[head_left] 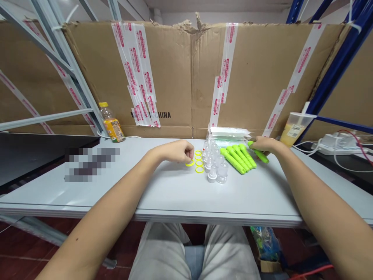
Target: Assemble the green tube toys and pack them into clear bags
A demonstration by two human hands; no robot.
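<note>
Table (175, 198); ring (190, 165) in left hand (182, 151)

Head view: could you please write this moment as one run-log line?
left hand: pinching yellow ring | right hand: holding green tube | between hands: other yellow rings, clear plastic pieces, other green tubes

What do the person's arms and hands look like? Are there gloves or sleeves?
No gloves: the left hand and right hand are bare. No sleeves, watch or bracelet show on the left forearm or right forearm. The left forearm has one small spot.
</note>
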